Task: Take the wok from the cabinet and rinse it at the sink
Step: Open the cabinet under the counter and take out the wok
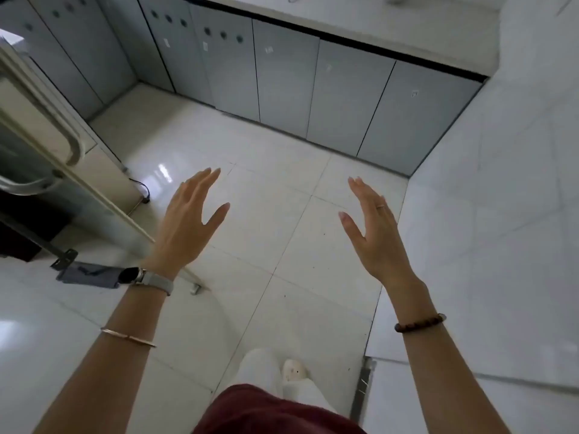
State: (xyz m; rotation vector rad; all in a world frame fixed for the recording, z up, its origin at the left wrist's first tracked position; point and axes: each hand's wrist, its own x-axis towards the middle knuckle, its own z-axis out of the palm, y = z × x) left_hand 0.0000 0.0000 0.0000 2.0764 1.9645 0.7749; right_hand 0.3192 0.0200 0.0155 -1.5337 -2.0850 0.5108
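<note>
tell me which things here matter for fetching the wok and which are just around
For the job: closed cabinet doors, left hand, right hand, both empty.
Just around: black cable, cream door handle, grey floor fitting.

Two bare hands held out above the tiled floor (pixel 275 214)

Left hand (pixel 185 223) and right hand (pixel 374 233) hover with fingers (pixel 200 183) straight, palms facing each other, holding nothing; closed grey cabinet doors (pixel 313 89) stand ahead under the worktop (pixel 376 29).

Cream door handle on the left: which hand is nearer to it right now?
Left. The left hand, open, hangs right of the cream door handle without touching it; the right hand, also open, is farther over, by the white tiled wall.
</note>
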